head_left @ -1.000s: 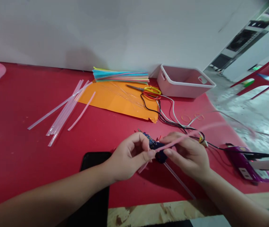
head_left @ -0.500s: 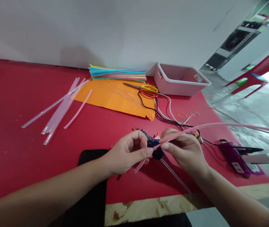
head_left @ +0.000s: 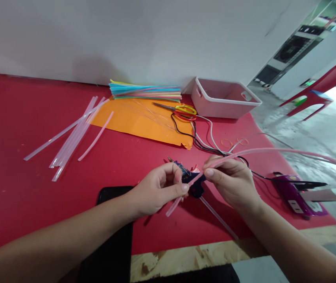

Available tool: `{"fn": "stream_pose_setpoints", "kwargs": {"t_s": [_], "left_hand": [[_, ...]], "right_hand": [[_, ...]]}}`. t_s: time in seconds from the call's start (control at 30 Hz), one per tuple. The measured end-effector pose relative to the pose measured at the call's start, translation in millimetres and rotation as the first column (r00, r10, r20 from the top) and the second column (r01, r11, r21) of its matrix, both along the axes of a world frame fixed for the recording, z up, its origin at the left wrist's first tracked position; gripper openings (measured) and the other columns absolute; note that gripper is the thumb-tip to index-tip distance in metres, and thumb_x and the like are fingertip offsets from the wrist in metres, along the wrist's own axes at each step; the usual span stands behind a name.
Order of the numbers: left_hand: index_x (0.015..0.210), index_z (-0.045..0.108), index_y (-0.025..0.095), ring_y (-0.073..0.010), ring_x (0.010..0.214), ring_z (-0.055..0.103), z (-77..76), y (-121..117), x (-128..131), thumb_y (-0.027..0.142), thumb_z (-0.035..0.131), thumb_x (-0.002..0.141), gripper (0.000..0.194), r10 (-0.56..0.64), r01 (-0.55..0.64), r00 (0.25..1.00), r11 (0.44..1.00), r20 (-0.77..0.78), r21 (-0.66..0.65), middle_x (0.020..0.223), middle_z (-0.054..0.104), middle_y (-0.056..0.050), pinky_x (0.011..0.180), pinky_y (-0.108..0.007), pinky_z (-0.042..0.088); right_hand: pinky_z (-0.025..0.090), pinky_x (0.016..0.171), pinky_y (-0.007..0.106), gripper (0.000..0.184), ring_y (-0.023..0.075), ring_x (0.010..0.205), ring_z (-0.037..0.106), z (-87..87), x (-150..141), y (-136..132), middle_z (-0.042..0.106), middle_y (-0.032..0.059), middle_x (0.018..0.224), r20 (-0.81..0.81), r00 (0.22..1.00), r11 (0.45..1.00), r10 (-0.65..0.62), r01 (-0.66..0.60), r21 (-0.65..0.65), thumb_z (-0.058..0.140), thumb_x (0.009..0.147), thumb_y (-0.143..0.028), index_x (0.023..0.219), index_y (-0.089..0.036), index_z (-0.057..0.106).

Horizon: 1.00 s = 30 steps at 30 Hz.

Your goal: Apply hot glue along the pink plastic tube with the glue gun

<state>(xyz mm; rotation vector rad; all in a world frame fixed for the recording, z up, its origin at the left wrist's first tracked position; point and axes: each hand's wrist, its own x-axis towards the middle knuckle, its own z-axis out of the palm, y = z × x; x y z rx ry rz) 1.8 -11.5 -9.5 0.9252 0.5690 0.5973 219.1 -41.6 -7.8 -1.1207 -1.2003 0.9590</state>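
Observation:
A long pink pipe cleaner (head_left: 256,151) is held between my two hands and arcs off past the right edge of the view. My left hand (head_left: 159,192) pinches it near its lower end, which pokes out below the thumb. Further up, my right hand (head_left: 231,177) grips the same stem between thumb and fingers. Under the hands lies a dark blue glue gun (head_left: 196,188), partly covered by them. A clear glue stick (head_left: 219,218) sticks out of its back toward the table's front edge.
Glue sticks (head_left: 70,145) and a short pink pipe cleaner (head_left: 95,137) lie left. Behind are coloured pipe cleaners (head_left: 144,91), an orange envelope (head_left: 138,122), scissors (head_left: 182,110) and a pink basket (head_left: 224,106). A purple power strip (head_left: 294,196) with cords sits right; a black phone-like slab (head_left: 111,236) lies front left.
My right hand has shifted slightly up and away from my left, so more of the pipe cleaner shows between them. The view has shifted a little.

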Motion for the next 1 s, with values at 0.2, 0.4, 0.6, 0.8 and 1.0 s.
{"fn": "stream_pose_setpoints", "kwargs": {"t_s": [0.2, 0.4, 0.6, 0.8, 1.0], "left_hand": [[0.075, 0.053, 0.019, -0.0074, 0.061, 0.055, 5.2, 0.9, -0.3, 0.029, 0.094, 0.075, 0.043, 0.003, -0.003, 1.0, 1.0, -0.02, 0.0, 0.066, 0.061, 0.006, 0.065, -0.022, 0.042], [0.074, 0.052, 0.019, -0.007, 0.059, 0.054, 4.1, 1.3, 1.5, 0.022, 0.09, 0.074, 0.037, 0.017, -0.017, 0.999, 1.0, -0.033, -0.009, 0.063, 0.06, 0.007, 0.063, -0.022, 0.04], [0.075, 0.051, 0.02, -0.0071, 0.059, 0.054, 3.0, 1.5, 1.7, 0.022, 0.084, 0.073, 0.033, 0.008, -0.008, 0.998, 1.0, -0.056, 0.001, 0.063, 0.06, 0.007, 0.063, -0.022, 0.041], [0.077, 0.049, 0.021, -0.0077, 0.059, 0.051, 2.6, 1.4, 1.3, 0.023, 0.078, 0.072, 0.029, 0.026, -0.023, 0.994, 0.999, -0.11, 0.033, 0.063, 0.058, 0.008, 0.062, -0.024, 0.039], [0.075, 0.049, 0.022, -0.0073, 0.055, 0.046, -0.4, 2.2, 2.2, 0.021, 0.073, 0.068, 0.025, 0.053, -0.05, 0.99, 0.998, -0.129, 0.027, 0.059, 0.056, 0.009, 0.058, -0.024, 0.034]], "right_hand": [[0.044, 0.045, 0.023, 0.023, 0.0081, 0.048, 0.05, -0.2, 3.3, 1.9, 0.068, -0.0017, 0.062, -0.021, 0.998, 0.997, -0.063, 0.062, -0.043, 0.097, 0.07, -0.036, 0.069, -0.022, 0.079], [0.036, 0.043, 0.023, 0.03, 0.0056, 0.046, 0.038, 2.7, 22.8, 14.0, 0.056, -0.0054, 0.058, -0.157, 0.982, 0.994, -0.109, 0.104, -0.036, 0.098, 0.073, -0.038, 0.07, -0.022, 0.072], [0.031, 0.043, 0.017, 0.037, 0.0032, 0.046, 0.037, 14.0, 45.3, 27.6, 0.048, -0.0077, 0.052, -0.223, 0.934, 0.959, -0.28, 0.282, -0.026, 0.102, 0.06, -0.035, 0.064, -0.018, 0.069], [0.027, 0.04, 0.019, 0.034, 0.0031, 0.043, 0.037, 19.3, 66.0, 37.9, 0.054, -0.0056, 0.052, -0.248, 0.9, 0.931, -0.358, 0.366, -0.013, 0.1, 0.054, -0.029, 0.063, -0.016, 0.069], [0.022, 0.041, 0.021, 0.027, 0.0043, 0.045, 0.031, 14.8, 84.6, 44.1, 0.045, -0.0076, 0.052, -0.232, 0.891, 0.918, -0.39, 0.395, -0.03, 0.091, 0.06, -0.028, 0.062, -0.02, 0.065]]}}
